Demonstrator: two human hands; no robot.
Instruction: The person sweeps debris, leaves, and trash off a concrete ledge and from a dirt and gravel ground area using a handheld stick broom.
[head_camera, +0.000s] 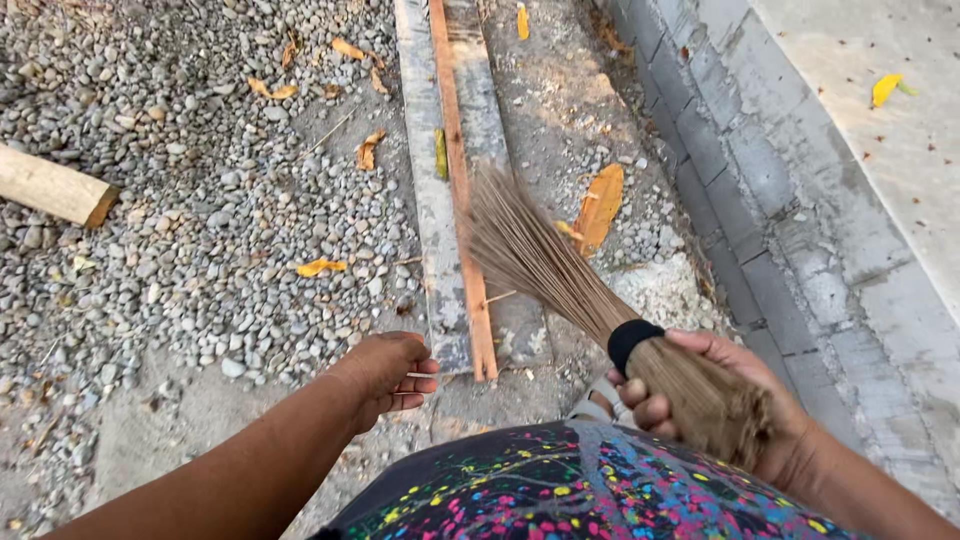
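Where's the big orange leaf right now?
In the head view, the big orange leaf lies on the ground right of centre, just beyond the broom bristle tips, between the wooden plank and the grey block kerb.

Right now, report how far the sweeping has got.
Done: cannot tell; no pile of leaves shows. In hand: the right hand grips a stick broom, its bristles blurred over the plank; the left hand holds nothing. Left: yellow leaves on the gravel.
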